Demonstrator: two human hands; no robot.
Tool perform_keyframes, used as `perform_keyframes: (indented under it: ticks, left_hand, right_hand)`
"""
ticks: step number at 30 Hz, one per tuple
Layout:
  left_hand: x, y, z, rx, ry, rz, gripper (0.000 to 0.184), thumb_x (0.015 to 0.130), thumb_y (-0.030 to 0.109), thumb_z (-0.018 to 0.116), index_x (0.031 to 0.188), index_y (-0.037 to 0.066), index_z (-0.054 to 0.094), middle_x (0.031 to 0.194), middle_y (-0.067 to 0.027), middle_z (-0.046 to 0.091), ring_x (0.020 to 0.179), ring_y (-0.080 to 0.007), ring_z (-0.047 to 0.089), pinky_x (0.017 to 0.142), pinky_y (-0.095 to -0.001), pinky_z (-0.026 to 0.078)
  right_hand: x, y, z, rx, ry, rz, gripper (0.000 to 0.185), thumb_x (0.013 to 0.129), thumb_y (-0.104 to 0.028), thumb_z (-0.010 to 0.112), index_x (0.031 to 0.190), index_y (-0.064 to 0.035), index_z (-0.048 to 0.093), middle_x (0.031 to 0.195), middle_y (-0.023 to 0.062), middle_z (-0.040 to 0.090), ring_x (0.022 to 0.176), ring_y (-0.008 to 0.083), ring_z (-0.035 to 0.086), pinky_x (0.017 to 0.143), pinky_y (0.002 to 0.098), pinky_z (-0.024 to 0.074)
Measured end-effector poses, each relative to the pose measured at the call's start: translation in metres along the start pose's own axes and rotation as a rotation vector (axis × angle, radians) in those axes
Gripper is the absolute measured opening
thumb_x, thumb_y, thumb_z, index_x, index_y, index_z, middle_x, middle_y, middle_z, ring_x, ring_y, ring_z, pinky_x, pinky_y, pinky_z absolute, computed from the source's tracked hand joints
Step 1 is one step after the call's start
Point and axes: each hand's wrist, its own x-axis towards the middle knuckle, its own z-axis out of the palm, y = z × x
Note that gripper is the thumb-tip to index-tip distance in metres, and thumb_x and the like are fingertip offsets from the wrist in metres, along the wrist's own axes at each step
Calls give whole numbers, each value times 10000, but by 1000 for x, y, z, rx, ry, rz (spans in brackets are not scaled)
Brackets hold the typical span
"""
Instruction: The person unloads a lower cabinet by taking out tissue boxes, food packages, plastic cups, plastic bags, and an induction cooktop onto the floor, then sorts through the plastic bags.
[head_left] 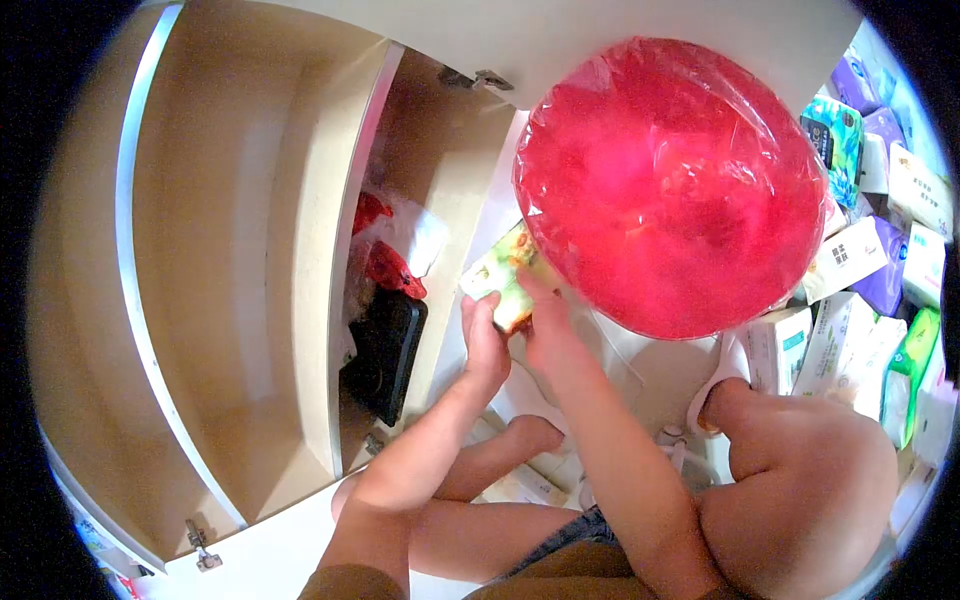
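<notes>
A small green and cream patterned pack (506, 275) is held between both hands, just beside the lower left edge of a big round red item wrapped in clear plastic (670, 190). My left hand (485, 340) grips the pack's lower left side, thumb on its face. My right hand (545, 315) is closed on its right side, with some fingers hidden behind it. The open cabinet (430, 150) stands to the left of both hands.
Inside the cabinet lie a black case (388, 355) and red items in clear plastic (390, 268). Bare shelves (220, 250) stretch left. Many tissue packs (845, 260) are piled at the right. A white slipper (722, 375) is near my knee.
</notes>
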Motion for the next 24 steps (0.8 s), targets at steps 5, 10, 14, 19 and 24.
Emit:
perform_keyframes:
  ticks: [5, 10, 14, 19, 24]
  left_hand:
    - [30, -7, -48, 421, 194, 212, 278, 772, 259, 506, 964, 80, 417, 851, -30, 440, 777, -154, 435, 664, -299, 400]
    - [81, 25, -97, 1441, 477, 736, 367, 708, 73, 518, 1053, -32, 450, 996, -207, 486, 926, -301, 458, 815, -334, 367]
    - [128, 37, -107, 1326, 287, 643, 469, 718, 161, 535, 1119, -41, 400, 1055, -224, 488, 971, -319, 480, 850, -346, 355]
    - [142, 40, -56, 1473, 248, 377, 587, 632, 250, 582, 1113, -31, 396, 1066, -226, 468, 1003, -352, 438, 865, -370, 351]
    - [165, 41, -61, 1771, 294, 214, 349, 685, 148, 495, 1001, 2, 471, 966, -217, 512, 848, -365, 516, 762, -380, 418]
  right_hand:
    - [14, 2, -15, -280, 166, -429, 421, 690, -83, 610, 1075, -32, 448, 1030, 63, 502, 910, 163, 491, 773, 296, 396]
    - [13, 1, -17, -326, 268, -400, 423, 698, -89, 603, 1080, -12, 439, 1035, 69, 497, 906, 164, 491, 769, 284, 397]
    - [3, -6, -10, -288, 215, -260, 431, 706, -97, 598, 1091, -2, 428, 1059, 78, 487, 925, 166, 484, 799, 283, 380]
    - [2, -7, -4, -294, 237, -288, 451, 712, -105, 594, 1112, -4, 411, 1080, 84, 478, 957, 171, 468, 825, 286, 366]
    - [16, 3, -19, -366, 161, -387, 462, 712, -108, 591, 1121, -6, 403, 1090, 83, 471, 971, 176, 461, 842, 294, 358]
